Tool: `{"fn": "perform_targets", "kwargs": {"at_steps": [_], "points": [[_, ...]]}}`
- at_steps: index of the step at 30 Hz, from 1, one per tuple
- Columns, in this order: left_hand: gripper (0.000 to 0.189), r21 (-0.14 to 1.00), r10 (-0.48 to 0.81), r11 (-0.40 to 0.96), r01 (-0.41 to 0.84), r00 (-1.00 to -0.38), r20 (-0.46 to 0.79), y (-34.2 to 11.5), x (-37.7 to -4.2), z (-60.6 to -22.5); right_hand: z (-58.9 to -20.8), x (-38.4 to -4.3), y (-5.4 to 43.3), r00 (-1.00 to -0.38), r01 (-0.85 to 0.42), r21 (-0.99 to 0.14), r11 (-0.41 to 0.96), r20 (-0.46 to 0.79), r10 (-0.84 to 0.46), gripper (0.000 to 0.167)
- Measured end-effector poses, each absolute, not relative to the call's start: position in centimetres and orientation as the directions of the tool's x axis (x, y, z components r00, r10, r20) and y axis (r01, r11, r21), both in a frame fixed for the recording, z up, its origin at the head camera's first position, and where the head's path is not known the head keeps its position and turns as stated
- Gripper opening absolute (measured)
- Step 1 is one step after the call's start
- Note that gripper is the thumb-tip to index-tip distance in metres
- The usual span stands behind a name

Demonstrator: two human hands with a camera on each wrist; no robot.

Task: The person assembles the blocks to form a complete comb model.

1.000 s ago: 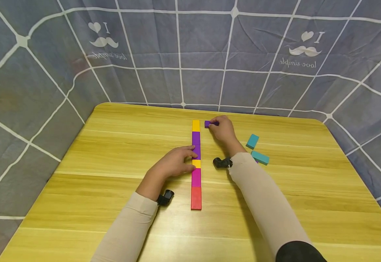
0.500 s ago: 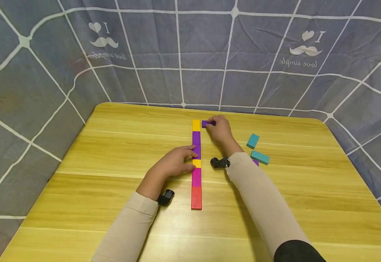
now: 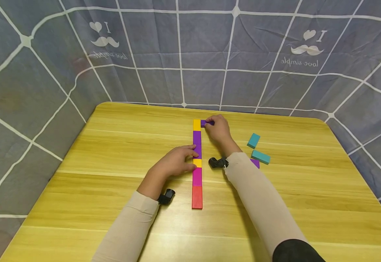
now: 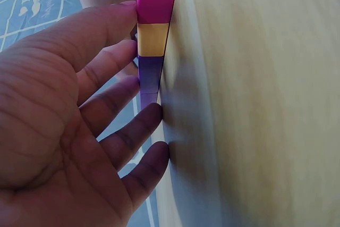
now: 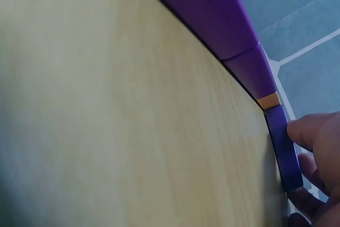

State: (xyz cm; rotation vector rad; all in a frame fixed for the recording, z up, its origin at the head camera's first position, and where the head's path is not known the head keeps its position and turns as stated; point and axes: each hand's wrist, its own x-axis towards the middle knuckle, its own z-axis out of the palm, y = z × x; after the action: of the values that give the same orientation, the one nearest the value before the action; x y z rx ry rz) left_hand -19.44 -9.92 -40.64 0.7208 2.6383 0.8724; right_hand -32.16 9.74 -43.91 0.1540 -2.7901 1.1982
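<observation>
Long, smooth purple block [image 5: 283, 148], pinched by right hand [image 3: 220, 130], end touching yellow block [image 3: 197, 125], left hand [image 3: 175, 162] spread against bright row [image 3: 197, 176].

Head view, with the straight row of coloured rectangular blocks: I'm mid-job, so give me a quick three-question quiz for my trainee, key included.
1. Which hand holds the purple rectangular block beside the yellow rectangular block at the far end of the row?
2. True or false: the red rectangular block forms the row's near end.
3. Directly beyond that red block, the next one is: A) teal, B) yellow, C) magenta.

Key: 1. The right hand. 2. True. 3. C, the magenta rectangular block.
</observation>
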Motion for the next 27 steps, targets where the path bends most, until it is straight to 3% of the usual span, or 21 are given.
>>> {"fn": "perform_targets", "kwargs": {"at_steps": [27], "points": [[0.041, 0.616, 0.528, 0.698, 0.366, -0.843, -0.097, -9.81, -19.42, -40.81, -43.99, -31.98, 9.75, -0.99, -0.121, -0.758, 0.641, 0.138, -0.023, 0.023]]}}
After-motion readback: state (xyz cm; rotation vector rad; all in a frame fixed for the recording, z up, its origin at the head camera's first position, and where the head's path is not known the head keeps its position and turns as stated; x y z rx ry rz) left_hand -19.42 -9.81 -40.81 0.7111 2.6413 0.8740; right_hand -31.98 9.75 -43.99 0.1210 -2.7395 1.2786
